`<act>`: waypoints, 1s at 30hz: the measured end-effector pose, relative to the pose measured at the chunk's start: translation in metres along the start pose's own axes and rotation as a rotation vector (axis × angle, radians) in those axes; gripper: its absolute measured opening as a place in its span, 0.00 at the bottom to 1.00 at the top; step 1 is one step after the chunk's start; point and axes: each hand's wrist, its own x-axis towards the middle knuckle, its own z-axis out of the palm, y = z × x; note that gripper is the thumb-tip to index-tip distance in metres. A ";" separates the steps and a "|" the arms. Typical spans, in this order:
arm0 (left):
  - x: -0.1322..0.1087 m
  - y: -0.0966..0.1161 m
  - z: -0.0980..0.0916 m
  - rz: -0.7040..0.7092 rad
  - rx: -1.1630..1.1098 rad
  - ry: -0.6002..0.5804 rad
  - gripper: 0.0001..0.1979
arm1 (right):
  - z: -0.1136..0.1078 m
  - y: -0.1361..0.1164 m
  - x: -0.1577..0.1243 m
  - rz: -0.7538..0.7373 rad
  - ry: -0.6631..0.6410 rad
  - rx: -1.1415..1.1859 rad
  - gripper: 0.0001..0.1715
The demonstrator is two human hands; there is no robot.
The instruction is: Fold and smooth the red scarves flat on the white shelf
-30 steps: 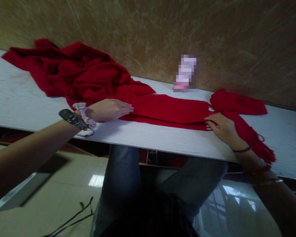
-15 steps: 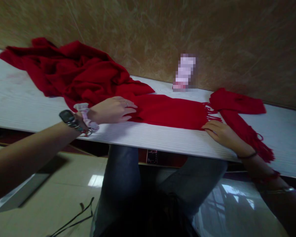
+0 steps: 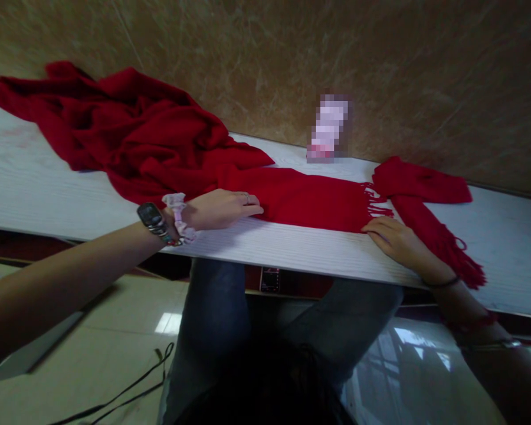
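A long red scarf [image 3: 310,198] lies along the white table [image 3: 292,248], bunched in a heap at the left and flattened in the middle. My left hand [image 3: 223,209] lies flat on the scarf's near edge, fingers stretched out towards the right. My right hand [image 3: 392,239] rests palm down at the scarf's fringed end, fingertips on the corner. A second red scarf [image 3: 425,200] lies folded just beyond my right hand, its fringe trailing to the table's front edge.
A small pink and white object [image 3: 326,130], blurred out, stands at the back of the table against the brown wall. My knees in jeans are under the table edge. A dark cord [image 3: 128,386] lies on the tiled floor at the left.
My left hand has slid to the right along the scarf's near edge. My right hand has shifted slightly off the fringe to the scarf's corner. The view has moved a little.
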 end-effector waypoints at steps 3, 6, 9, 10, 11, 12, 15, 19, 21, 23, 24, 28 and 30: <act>0.000 0.003 -0.001 -0.038 0.022 0.018 0.18 | 0.000 0.001 0.001 0.009 -0.009 0.003 0.15; 0.000 0.005 0.000 -0.050 0.078 0.050 0.15 | -0.002 -0.001 0.004 0.003 -0.006 -0.014 0.14; 0.001 0.006 0.001 -0.037 0.146 0.079 0.14 | -0.005 -0.009 0.009 -0.016 0.001 -0.066 0.14; 0.002 0.006 0.001 -0.037 0.160 0.085 0.15 | -0.005 -0.013 0.011 -0.027 -0.001 -0.087 0.14; 0.003 0.007 0.000 -0.042 0.166 0.090 0.15 | -0.005 -0.016 0.014 -0.042 -0.011 -0.106 0.14; 0.003 0.007 0.000 -0.052 0.166 0.094 0.15 | -0.004 -0.020 0.017 -0.058 -0.025 -0.120 0.14; 0.005 0.010 -0.001 -0.090 0.153 0.119 0.16 | -0.002 -0.026 0.026 -0.099 -0.079 -0.122 0.15; 0.006 0.011 0.001 -0.075 0.162 0.130 0.16 | -0.001 -0.020 0.031 -0.090 -0.141 -0.063 0.19; 0.006 0.009 0.005 -0.088 0.162 0.131 0.17 | 0.000 -0.015 0.032 -0.076 -0.160 -0.039 0.22; 0.008 0.006 0.008 -0.107 0.147 0.150 0.16 | 0.001 -0.011 0.033 -0.068 -0.161 -0.033 0.24; 0.008 0.005 0.009 -0.110 0.138 0.166 0.16 | 0.002 -0.010 0.033 -0.060 -0.151 -0.030 0.24; 0.012 0.002 0.009 -0.117 0.142 0.212 0.16 | 0.004 -0.010 0.039 -0.006 -0.078 -0.003 0.23; 0.012 0.002 0.006 -0.136 0.157 0.226 0.15 | 0.004 -0.011 0.041 0.013 -0.039 0.011 0.21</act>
